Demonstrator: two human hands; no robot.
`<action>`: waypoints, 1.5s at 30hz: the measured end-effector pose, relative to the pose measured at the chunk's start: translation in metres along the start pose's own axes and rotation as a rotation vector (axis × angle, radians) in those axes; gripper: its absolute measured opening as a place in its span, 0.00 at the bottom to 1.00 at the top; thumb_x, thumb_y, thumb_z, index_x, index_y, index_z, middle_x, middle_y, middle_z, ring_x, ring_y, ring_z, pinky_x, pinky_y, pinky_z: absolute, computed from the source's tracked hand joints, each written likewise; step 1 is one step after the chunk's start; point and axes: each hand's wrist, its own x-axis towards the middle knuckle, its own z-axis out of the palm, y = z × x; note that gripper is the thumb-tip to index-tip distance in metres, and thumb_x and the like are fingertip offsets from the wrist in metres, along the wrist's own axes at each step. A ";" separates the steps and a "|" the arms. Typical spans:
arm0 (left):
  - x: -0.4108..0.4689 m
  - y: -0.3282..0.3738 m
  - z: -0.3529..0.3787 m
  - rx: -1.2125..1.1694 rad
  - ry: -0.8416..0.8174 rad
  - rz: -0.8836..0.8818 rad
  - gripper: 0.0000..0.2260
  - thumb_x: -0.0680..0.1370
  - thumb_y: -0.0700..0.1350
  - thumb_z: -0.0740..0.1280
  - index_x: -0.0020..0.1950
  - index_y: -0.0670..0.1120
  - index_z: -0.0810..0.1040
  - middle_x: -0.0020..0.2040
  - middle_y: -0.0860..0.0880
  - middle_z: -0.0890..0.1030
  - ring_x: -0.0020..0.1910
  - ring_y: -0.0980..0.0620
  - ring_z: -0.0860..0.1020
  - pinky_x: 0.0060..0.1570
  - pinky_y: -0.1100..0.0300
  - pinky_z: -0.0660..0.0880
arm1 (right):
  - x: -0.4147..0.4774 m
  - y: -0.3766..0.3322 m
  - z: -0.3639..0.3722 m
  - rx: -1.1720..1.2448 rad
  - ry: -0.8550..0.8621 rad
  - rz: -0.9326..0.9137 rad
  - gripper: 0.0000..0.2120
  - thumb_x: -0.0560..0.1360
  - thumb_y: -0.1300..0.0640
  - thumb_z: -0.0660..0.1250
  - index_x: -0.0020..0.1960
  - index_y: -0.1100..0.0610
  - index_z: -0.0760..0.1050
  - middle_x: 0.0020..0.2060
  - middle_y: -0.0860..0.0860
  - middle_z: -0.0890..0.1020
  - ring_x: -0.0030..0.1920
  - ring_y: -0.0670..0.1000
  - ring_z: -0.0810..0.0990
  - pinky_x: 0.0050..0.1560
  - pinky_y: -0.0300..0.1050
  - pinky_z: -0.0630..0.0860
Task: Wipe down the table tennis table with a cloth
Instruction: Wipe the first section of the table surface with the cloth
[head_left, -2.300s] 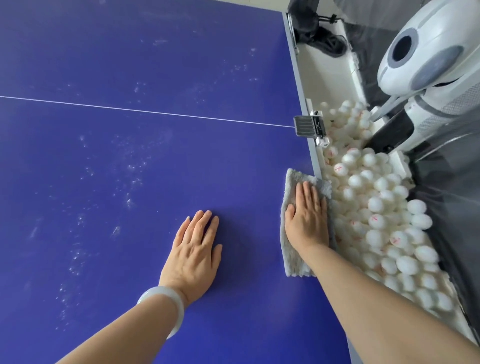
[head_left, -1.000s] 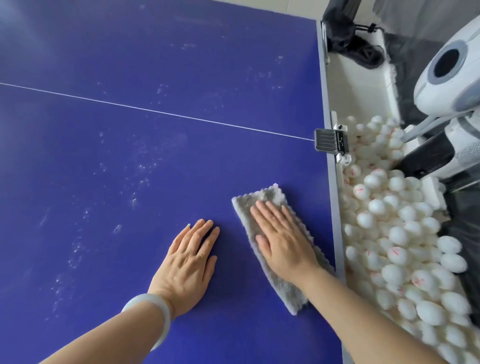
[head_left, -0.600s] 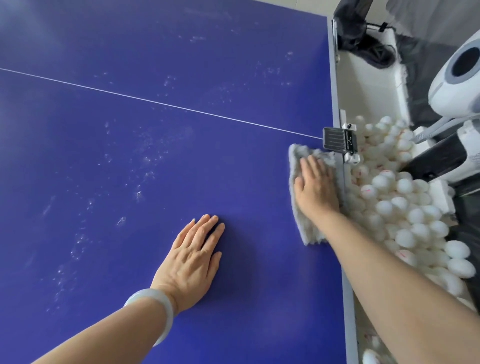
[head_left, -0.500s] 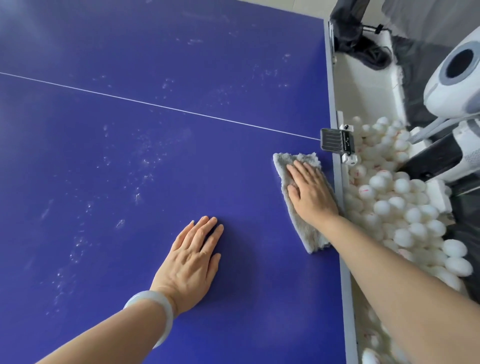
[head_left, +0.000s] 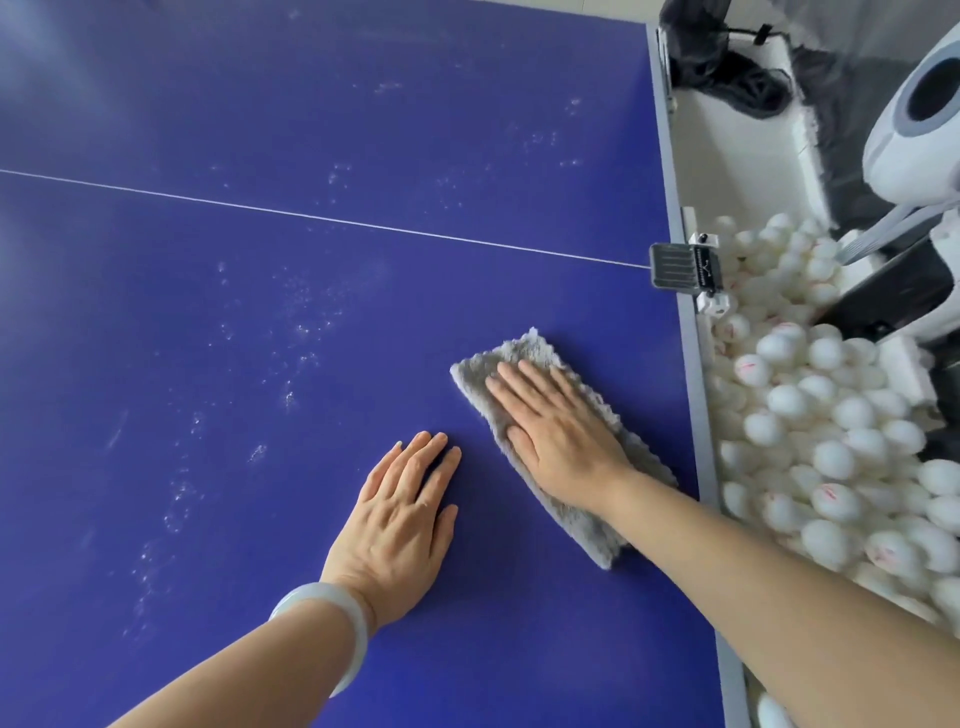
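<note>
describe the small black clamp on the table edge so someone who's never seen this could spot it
Start from the big blue table and follow its thin white line to the grey edge beside the heap of white balls. The clamp sits right where the line ends, overlapping the blue surface. It is the only dark, ribbed, rectangular thing there, next to round white balls.

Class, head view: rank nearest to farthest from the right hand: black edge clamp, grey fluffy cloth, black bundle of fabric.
1. Grey fluffy cloth, pressed under the right hand.
2. Black edge clamp, ahead, to the right.
3. Black bundle of fabric, far right corner.
</note>
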 end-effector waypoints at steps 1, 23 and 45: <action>0.000 0.000 0.000 -0.002 0.003 0.003 0.24 0.81 0.50 0.53 0.73 0.42 0.71 0.73 0.45 0.71 0.73 0.45 0.68 0.73 0.50 0.55 | -0.012 0.004 0.000 -0.007 -0.021 -0.078 0.27 0.82 0.49 0.48 0.81 0.52 0.55 0.80 0.48 0.55 0.80 0.50 0.50 0.80 0.52 0.46; 0.000 0.000 0.000 -0.019 -0.008 0.005 0.25 0.81 0.51 0.51 0.74 0.42 0.69 0.73 0.44 0.70 0.74 0.44 0.66 0.74 0.50 0.53 | 0.002 0.023 -0.013 0.035 0.029 0.796 0.27 0.84 0.50 0.45 0.82 0.55 0.47 0.81 0.55 0.49 0.80 0.55 0.46 0.79 0.57 0.43; -0.085 -0.040 -0.019 0.043 -0.044 -0.016 0.23 0.81 0.48 0.53 0.72 0.39 0.72 0.71 0.40 0.72 0.71 0.39 0.70 0.73 0.44 0.62 | -0.118 -0.133 0.016 0.006 0.000 0.550 0.29 0.80 0.49 0.44 0.81 0.55 0.52 0.80 0.52 0.53 0.80 0.52 0.48 0.79 0.57 0.50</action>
